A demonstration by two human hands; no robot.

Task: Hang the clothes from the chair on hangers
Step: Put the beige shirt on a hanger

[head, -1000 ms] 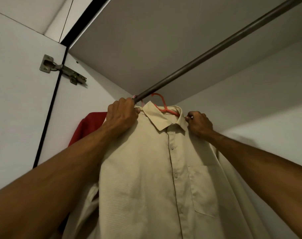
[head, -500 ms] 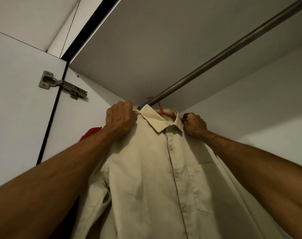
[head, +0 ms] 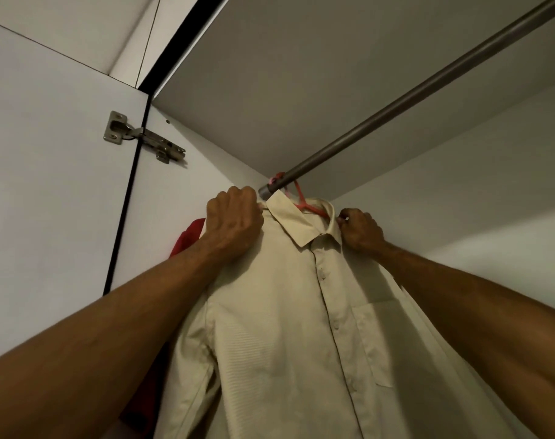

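Observation:
A cream button-up shirt (head: 289,327) hangs on a pink hanger (head: 303,202), whose hook sits over the grey closet rail (head: 396,103) near its left end. My left hand (head: 235,223) grips the shirt at its left shoulder, next to the collar. My right hand (head: 361,232) pinches the shirt's right shoulder just beside the collar. Both arms reach up and forward into the wardrobe. The hanger's shoulders are hidden under the fabric.
A red garment (head: 187,236) hangs behind the shirt on the left, mostly hidden by my left arm. The wardrobe side panel carries a metal door hinge (head: 143,139). The rail runs up to the right under the wardrobe top (head: 301,74).
The view has tilted slightly, and both hands and the shirt's collar have stayed close under the rail's left end. Both grips look the same.

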